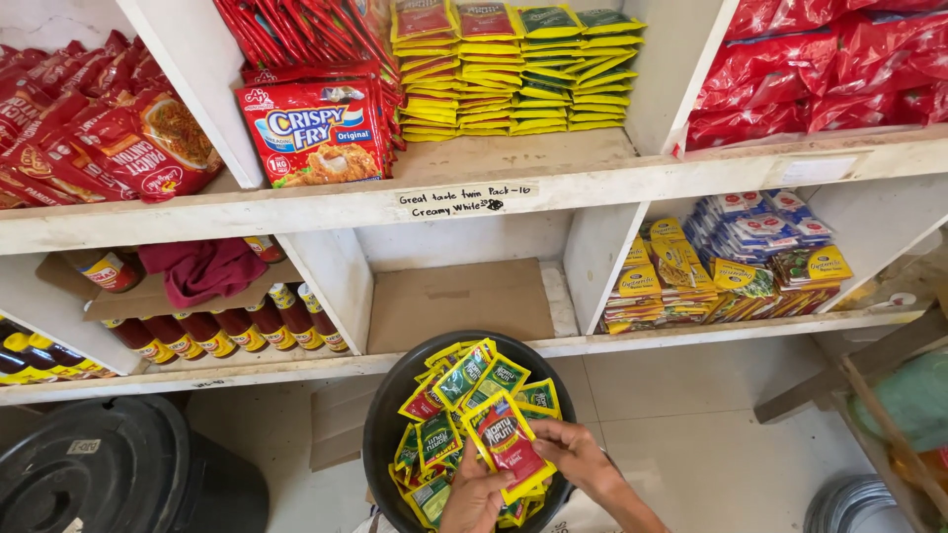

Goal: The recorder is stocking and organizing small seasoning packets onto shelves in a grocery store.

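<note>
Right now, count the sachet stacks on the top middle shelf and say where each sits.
4, side by side: two red-faced stacks on the left, two green-faced stacks on the right. More may hide behind.

A single head-worn camera looks forward and down at the white wooden shelves [474,202] from close range (the only view), with the round black plastic basin [380,434] at the frame's bottom edge.

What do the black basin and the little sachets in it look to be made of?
Black basin: likely plastic, smooth with a dull sheen on its rim. Sachets: thin glossy printed film, probably plastic or foil laminate; they crinkle and catch light. The right hand and left hand hold one.
</note>
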